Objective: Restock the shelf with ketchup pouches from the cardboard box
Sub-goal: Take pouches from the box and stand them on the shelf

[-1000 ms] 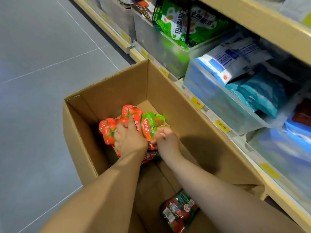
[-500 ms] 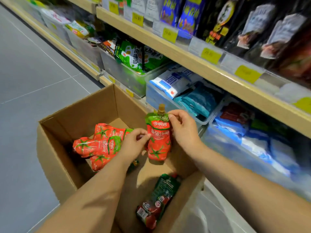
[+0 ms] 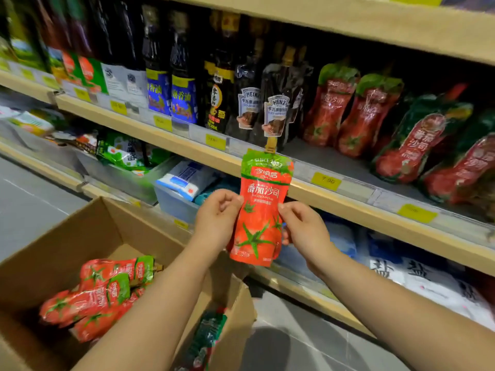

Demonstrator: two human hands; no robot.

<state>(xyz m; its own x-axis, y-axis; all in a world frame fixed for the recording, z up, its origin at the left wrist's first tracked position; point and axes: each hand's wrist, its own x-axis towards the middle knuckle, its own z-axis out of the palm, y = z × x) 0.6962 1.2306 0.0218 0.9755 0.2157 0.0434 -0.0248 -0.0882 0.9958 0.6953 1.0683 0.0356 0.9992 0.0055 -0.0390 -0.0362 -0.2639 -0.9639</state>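
I hold one red and green ketchup pouch [image 3: 261, 207] upright in front of the wooden shelf [image 3: 356, 207], its gold spout up. My left hand [image 3: 217, 219] pinches its left edge and my right hand [image 3: 304, 227] pinches its right edge. The open cardboard box [image 3: 80, 236] stands on the floor at lower left, with several matching ketchup pouches [image 3: 99, 293] lying in it and a darker green-and-red pouch [image 3: 207, 336] near its front corner. On the shelf at the right stand two same ketchup pouches [image 3: 351, 108].
Dark Heinz sauce pouches [image 3: 270, 103] and sauce bottles [image 3: 182, 84] fill the shelf left of the ketchup. Darker red-and-green pouches [image 3: 426, 140] lean at the far right. Clear bins [image 3: 171, 202] of packets sit on the lower shelf. Grey tiled floor [image 3: 29, 204] lies left.
Both hands lifted one pouch out of the box and raised it to shelf height. The view tilted up from the box to the shelf.
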